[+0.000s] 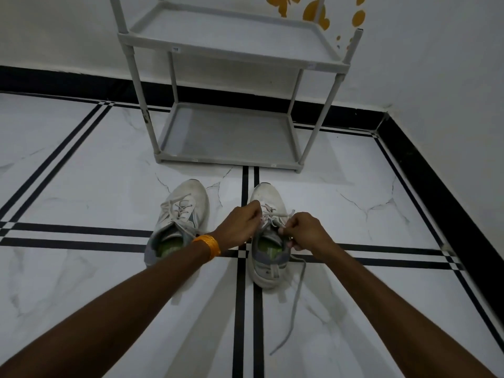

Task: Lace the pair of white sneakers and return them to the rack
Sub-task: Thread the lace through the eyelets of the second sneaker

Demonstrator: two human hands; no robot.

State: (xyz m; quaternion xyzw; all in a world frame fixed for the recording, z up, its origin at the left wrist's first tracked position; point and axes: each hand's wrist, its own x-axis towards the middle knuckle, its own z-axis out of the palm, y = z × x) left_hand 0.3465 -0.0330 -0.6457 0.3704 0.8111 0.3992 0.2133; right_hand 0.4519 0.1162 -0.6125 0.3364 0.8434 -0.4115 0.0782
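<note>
Two white sneakers stand side by side on the tiled floor, toes pointing toward the rack. The left sneaker [183, 211] has its laces threaded and lies untouched. Over the right sneaker [268, 197] both my hands work at the lace. My left hand [240, 223], with an orange band at the wrist, pinches the lace near the upper eyelets. My right hand [304, 231] pinches the lace at the shoe's opening. A long loose lace end [294, 304] trails from the right sneaker toward me across the floor.
A grey plastic shoe rack [229, 159] with bare shelves stands against the wall just beyond the sneakers. The floor is white marble with black stripes; a black skirting runs along the wall behind and along the right side.
</note>
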